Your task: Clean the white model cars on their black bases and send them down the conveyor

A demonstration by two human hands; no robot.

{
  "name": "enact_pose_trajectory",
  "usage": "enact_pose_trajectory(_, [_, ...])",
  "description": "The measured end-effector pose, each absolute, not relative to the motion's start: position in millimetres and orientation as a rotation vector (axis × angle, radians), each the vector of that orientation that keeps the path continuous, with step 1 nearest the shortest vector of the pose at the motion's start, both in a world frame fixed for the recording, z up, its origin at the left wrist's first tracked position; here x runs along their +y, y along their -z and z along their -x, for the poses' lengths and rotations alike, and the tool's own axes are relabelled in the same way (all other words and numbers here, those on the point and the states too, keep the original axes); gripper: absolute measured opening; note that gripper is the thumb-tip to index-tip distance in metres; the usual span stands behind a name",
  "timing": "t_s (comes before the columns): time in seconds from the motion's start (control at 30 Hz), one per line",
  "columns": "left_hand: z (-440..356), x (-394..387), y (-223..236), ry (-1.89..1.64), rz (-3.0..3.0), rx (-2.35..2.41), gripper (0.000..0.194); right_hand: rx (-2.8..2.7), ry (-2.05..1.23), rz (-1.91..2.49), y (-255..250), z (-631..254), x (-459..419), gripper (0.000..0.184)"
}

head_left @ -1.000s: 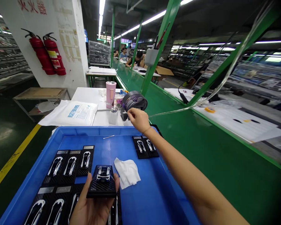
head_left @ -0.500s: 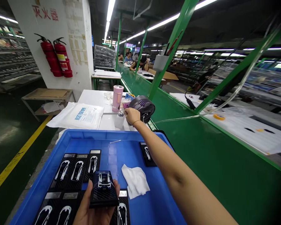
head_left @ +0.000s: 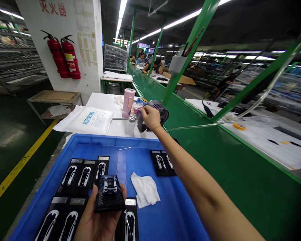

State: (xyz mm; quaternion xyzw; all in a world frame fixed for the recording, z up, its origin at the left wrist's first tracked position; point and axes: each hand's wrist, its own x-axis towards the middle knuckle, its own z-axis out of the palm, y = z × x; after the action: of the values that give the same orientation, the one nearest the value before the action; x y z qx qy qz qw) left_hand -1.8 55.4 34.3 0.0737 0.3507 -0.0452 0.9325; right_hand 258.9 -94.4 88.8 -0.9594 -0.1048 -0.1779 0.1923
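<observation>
My left hand [head_left: 100, 219] grips a boxed model car [head_left: 109, 194], a small white and dark car on a black carbon-patterned base, tilted toward me above a blue tray [head_left: 110, 142]. My right hand [head_left: 150, 117] is reached far forward past the tray, its fingers pinched together; whatever they hold, if anything, I cannot make out. Just left of it stands a clear bottle with a metal top [head_left: 130, 125], apart from the fingers. A black fan [head_left: 163, 112] is right behind that hand. In the tray lie a white cloth [head_left: 145, 190], a cotton swab [head_left: 124, 148] and several more model cars [head_left: 85, 176].
A pink tumbler [head_left: 128, 103] and a white wiper pack [head_left: 90, 119] occupy the white table beyond the tray. A green conveyor belt [head_left: 225, 150] runs along the right, with a clear hose [head_left: 190, 127] across it. Fire extinguishers [head_left: 71, 60] hang on a pillar. People [head_left: 153, 65] sit far back.
My right hand has moved slightly right and up, away from the bottle's top. My left hand still holds the model car. The view has shifted a little, showing another model car at the tray's right.
</observation>
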Motion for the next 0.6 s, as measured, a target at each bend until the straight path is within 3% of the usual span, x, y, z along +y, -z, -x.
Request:
enact_pose_trajectory(0.1, [-1.8, 53.1, -41.3, 0.049, -0.148, 0.72, 0.042, -0.533, 0.524, 2.521, -102.7, -191.2, -100.8, 0.034])
enact_pose_trajectory(0.23, [-3.0, 49.8, -34.6, 0.153, -0.12, 0.638, 0.04, -0.987, 0.545, 2.256, -102.6, -86.7, -113.7, 0.013])
enact_pose_trajectory(0.3, [-1.3, 46.4, -27.3, 0.206, -0.119, 0.536, 0.038, -1.139, 0.595, 2.203, -96.8, -53.2, -118.5, 0.012])
enact_pose_trajectory(0.6, [7.5, 29.7, -19.6, 0.201, -0.221, 0.474, 0.035, -1.217, 0.76, 2.238, -75.8, -29.7, -125.5, 0.013])
